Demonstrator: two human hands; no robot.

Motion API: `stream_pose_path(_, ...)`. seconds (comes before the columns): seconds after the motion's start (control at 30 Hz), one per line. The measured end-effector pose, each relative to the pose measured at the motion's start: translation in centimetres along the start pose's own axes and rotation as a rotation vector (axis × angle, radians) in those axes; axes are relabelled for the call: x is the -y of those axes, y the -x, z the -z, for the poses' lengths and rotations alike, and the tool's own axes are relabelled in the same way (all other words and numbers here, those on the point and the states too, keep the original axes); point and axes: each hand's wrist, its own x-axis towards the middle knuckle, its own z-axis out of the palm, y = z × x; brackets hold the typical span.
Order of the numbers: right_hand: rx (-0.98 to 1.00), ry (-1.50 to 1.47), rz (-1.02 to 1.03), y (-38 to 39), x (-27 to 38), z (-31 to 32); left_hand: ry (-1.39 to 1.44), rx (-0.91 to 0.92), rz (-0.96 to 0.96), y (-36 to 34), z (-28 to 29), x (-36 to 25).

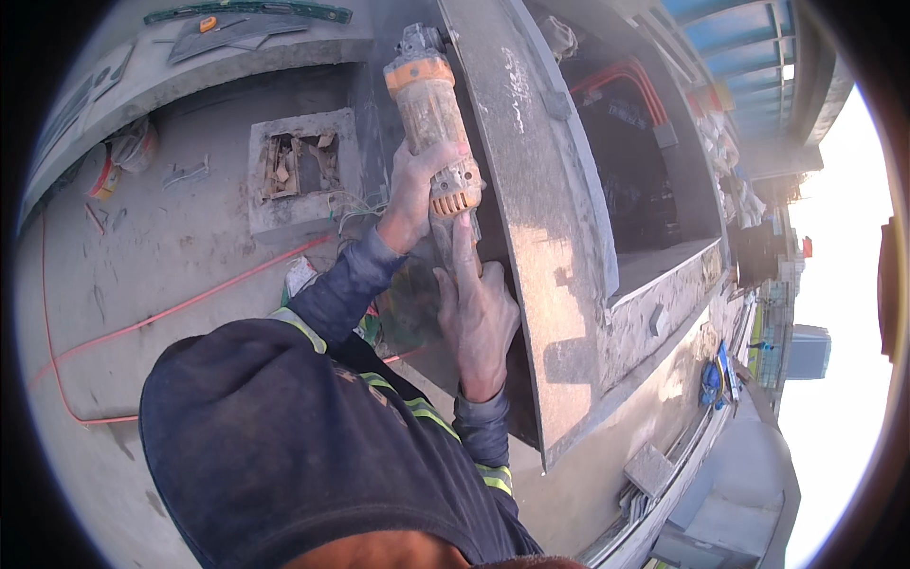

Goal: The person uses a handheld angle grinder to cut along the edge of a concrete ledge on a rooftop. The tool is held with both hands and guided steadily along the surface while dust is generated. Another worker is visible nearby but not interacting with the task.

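A dusty orange-and-grey angle grinder lies lengthwise ahead of me, its head beside the far edge of a long grey slab. My left hand wraps around the middle of its body. Behind it, my right hand holds the rear end, with the index finger stretched along the casing and the other fingers partly hidden. The grinder's disc cannot be made out. Pale dust coats both hands, and the slab carries white handwritten marks.
On the left, a concrete block has a square hole holding broken pieces. A red cable crosses the floor near a bucket. A dark recess opens right of the slab. Flat pieces are stacked at lower right.
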Motion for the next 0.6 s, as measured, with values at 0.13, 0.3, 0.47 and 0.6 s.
stream_pose_path(0.13,0.005,-0.005,-0.017,0.6,0.1,0.3,0.025,-0.004,-0.002,0.7,-0.5,0.3)
stream_pose_path(0.3,0.0,-0.026,-0.006,1.6,-0.1,0.3,-0.014,0.0,0.006,1.5,-0.3,0.2)
stream_pose_path(0.47,-0.021,-0.03,0.007,2.2,-0.4,0.2,-0.019,-0.038,0.034,2.2,-0.3,0.7)
stream_pose_path(0.6,0.012,-0.026,-0.039,2.2,-0.1,0.6,0.0,-0.052,0.053,2.1,-0.4,1.1)
